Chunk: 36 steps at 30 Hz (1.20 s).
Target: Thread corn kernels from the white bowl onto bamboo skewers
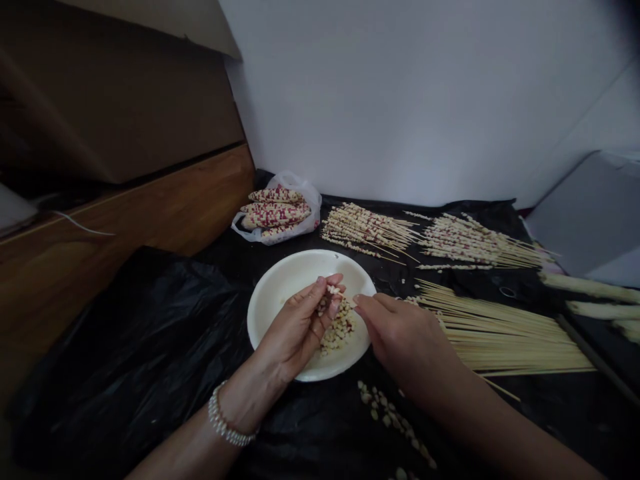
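Observation:
Over a white bowl (265,293), my left hand (300,317) is turned palm up, its fingers curled around several corn kernels (333,291). Thumb and forefinger pinch at the top of that small cluster. My right hand (400,327) is closed in a pinch at the bowl's right rim, close to the left fingertips. A thin bamboo skewer (500,387) runs out from under the right forearm, in line with that pinch; its front part is hidden by the hand. Loose cream and dark red kernels (340,330) lie in the bowl below my left hand.
Speckled corn cobs (277,212) sit in a plastic bag behind the bowl. Two piles of kernel-threaded skewers (367,225) (460,241) lie along the wall. Bare skewers (510,333) spread at right, near stripped cobs (600,293). Scattered kernels (390,413) dot the black plastic sheet (165,347).

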Motion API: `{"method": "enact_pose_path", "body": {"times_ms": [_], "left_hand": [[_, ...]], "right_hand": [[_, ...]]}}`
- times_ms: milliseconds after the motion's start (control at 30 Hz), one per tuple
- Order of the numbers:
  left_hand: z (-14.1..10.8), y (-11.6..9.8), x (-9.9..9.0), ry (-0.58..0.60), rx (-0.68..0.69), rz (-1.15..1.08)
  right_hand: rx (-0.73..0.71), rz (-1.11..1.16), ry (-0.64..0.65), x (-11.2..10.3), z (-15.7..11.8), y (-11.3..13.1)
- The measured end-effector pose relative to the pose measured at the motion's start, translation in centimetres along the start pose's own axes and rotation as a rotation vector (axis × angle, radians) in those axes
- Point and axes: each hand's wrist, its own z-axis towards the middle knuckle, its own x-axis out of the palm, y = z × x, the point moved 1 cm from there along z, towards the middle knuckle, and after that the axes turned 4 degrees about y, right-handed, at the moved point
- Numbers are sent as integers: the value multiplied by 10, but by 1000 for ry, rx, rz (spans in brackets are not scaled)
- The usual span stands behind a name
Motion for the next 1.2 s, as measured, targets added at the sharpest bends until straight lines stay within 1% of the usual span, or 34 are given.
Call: {"method": "enact_pose_path", "body": {"times_ms": [67, 133, 233, 300, 367, 467, 567, 600, 700, 733, 833, 933, 1100, 1167, 1200], "left_hand": [[0, -2, 1, 2, 30, 3], [0, -6, 1, -26, 56, -18], [4, -12, 0, -107, 81, -83], [5, -16, -3, -165, 80, -137], [7, -19, -5, -199, 69, -192], [8, -21, -8, -204, 59, -240], [10, -22, -9, -213, 72, -258], [10, -22, -9, -215, 75, -261], [10, -21, -7, -201, 68, -270], [10, -21, -6, -198, 65, -273], [9, -20, -4, -202, 61, -284], [9, -21, -4, -222, 71, -285], [9, -20, -5, -225, 109, -266], [7, -15, -1, -207, 96, -215], [5, -12, 2, -179, 66, -172]], "right_hand": [[-2, 4, -3, -4, 0, -1], [6, -19, -12, -9, 0, -2], [19, -91, -16, -17, -1, -10], [59, -106, 5, -21, -4, -21], [80, -72, 54, -22, -12, -36], [93, 20, 121, -22, -30, -58], [109, 168, 206, -26, -48, -67], [141, 231, 250, -28, -52, -66], [173, 399, 233, -36, -58, -53], [159, 430, 214, -37, -59, -47], [151, 434, 125, -35, -60, -33], [163, 408, 62, -29, -63, -26], [164, 394, 9, -20, -63, -21], [137, 388, 1, -16, -60, -17], [127, 378, 0, -14, -58, -15]]}}
